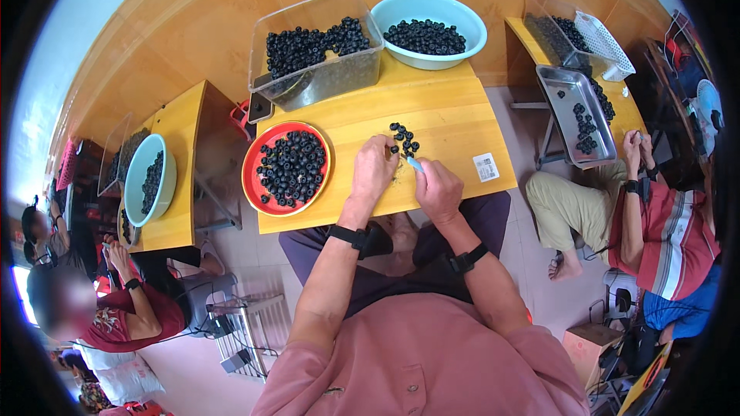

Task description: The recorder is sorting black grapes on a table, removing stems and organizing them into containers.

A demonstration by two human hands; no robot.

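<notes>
My left hand is closed in a pinch over the yellow table, with a small black round piece at its fingertips. In my right hand is a slim tool with a light blue handle; its tip points at the pinched piece and is too small to make out. Just beyond my fingers lies a loose group of similar black pieces. A red round tray full of them stands left of my left hand. Some show a ring-like mark; whether they are beads or berries I cannot tell.
Behind stand a clear plastic bin and a light blue basin, both holding black pieces. A white label is on the table at right. Co-workers sit at side tables, with another blue basin left and a metal tray right.
</notes>
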